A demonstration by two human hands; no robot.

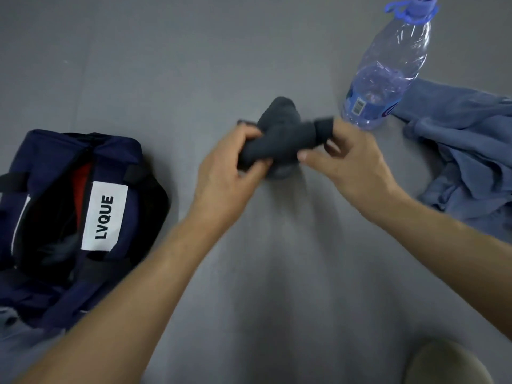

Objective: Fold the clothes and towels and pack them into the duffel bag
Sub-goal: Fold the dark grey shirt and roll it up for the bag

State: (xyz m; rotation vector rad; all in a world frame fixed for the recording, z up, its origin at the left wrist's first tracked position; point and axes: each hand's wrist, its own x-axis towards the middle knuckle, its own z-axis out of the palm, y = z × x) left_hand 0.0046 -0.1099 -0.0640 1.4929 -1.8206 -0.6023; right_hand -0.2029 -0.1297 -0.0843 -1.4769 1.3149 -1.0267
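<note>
Left hand (pixel 224 164) and right hand (pixel 340 159) grip blurred dark cloth (pixel 279 131), shape unclear.

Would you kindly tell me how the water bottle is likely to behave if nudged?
The water bottle stands tall and narrow, so it would probably tip easily. Its thin clear wall looks crinkled, so it likely dents under a firm grip. Once down, its round body may roll.
</note>
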